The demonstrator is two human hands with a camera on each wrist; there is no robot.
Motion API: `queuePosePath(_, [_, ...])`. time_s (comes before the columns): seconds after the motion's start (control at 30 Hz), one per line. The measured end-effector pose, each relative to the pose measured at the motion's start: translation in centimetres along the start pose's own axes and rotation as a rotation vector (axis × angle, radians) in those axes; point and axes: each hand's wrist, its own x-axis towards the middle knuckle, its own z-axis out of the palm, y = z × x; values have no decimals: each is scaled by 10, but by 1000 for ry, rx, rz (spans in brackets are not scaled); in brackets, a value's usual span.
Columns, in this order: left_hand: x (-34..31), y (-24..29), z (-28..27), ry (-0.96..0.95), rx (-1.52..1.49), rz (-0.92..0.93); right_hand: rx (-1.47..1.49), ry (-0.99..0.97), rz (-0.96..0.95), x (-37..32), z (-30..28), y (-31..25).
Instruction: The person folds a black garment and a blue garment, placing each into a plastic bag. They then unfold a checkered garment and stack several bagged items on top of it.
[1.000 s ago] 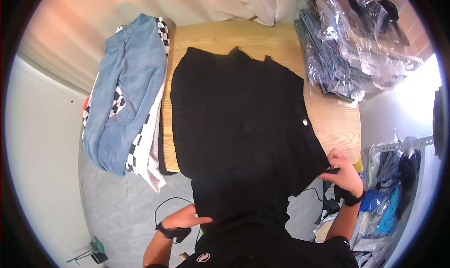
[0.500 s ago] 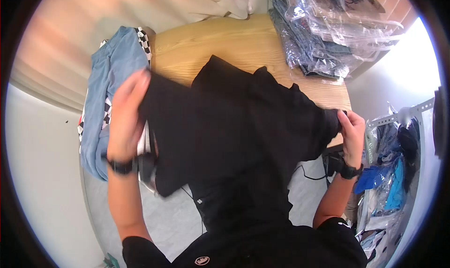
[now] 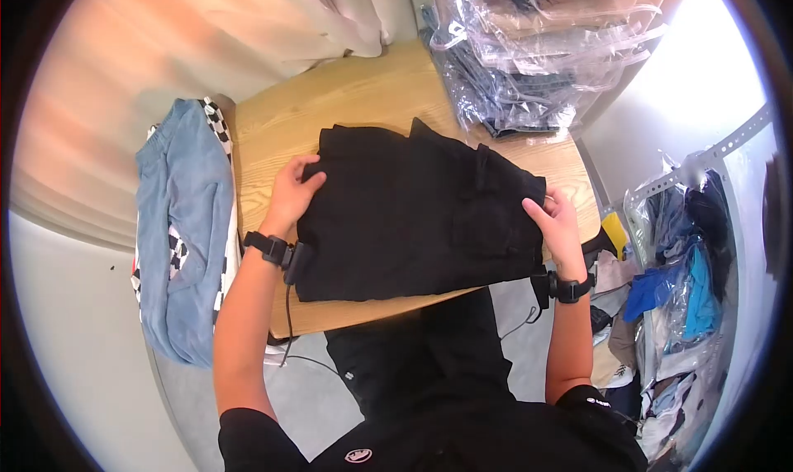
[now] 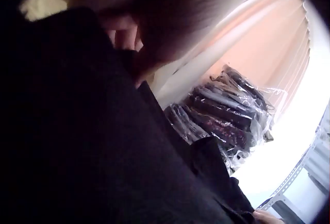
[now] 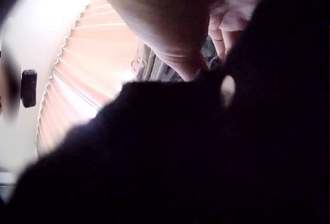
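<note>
Holding black garment (image 3: pixel 396 216); clear bags (image 3: pixel 570 47) contain clothes (image 3: pixel 537 84)

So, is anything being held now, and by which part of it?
The black garment: the left hand pinches its left edge, and the right hand its right edge, near the far corner.

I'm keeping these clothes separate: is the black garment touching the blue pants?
Apart. The head view shows a strip of wooden table between the black garment and the blue pants.
</note>
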Motion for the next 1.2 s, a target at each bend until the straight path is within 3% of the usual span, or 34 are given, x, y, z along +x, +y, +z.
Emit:
queuePosePath(0.03, [4, -5, -3, 20, -42, 6, -79, 18, -11, 1, -3, 5])
queuePosePath(0.1, [9, -15, -6, 96, 211, 41, -236, 51, -39, 3, -9, 15])
queuePosePath(0.2, [4, -17, -7, 254, 612, 61, -365, 252, -232, -6, 0, 21])
queuePosePath(0.23, [0, -11, -6, 307, 752, 62, -372, 176, -137, -10, -3, 16])
queuePosePath(0.33, [-4, 19, -8, 98, 530, -295, -352, -61, 144, -30, -13, -19])
queuePosePath(0.43, [-9, 29, -10, -194, 193, -429, -198, -309, 326, -44, -11, -37])
queuePosePath(0.53, [-29, 20, -5, -254, 16, -327, -73, -325, 163, -49, -11, -23])
queuePosePath(0.57, [-42, 26, -2, -162, -57, -338, -70, -345, 119, -48, -14, -20])
queuePosePath(0.67, [-96, 43, 7, -75, -319, -348, 291, 43, 190, -46, -6, -22])
queuePosePath(0.73, [-146, 42, -6, -341, 23, -513, 513, 51, 161, -49, -1, -7])
queuePosePath(0.8, [-178, 16, -21, -1297, 254, -74, 588, 13, 205, -57, 13, -6])
queuePosePath(0.87, [-209, 40, -6, -1469, -9, -284, 566, -98, 243, -65, 20, -6])
queuePosePath(0.97, [-202, 62, -30, -1164, -146, -195, 443, -193, 266, -77, 29, -15])
queuePosePath(1.0, [-212, 48, -36, -793, -364, -177, 391, -232, 268, -77, 28, -17])
queuePosePath(1.03, [-206, 53, -25, -399, -313, -239, 340, -271, 268, -77, 27, -20])
queuePosePath(1.07, [-193, 37, -16, -175, -140, -193, 289, -312, 265, -77, 25, -22])
queuePosePath(1.1, [-181, 19, -8, 49, 32, -144, 247, -200, 271, -77, 23, -17])
queuePosePath(1.2, [-164, 28, 15, -92, 102, -314, 104, 47, 181, -93, 11, 4])
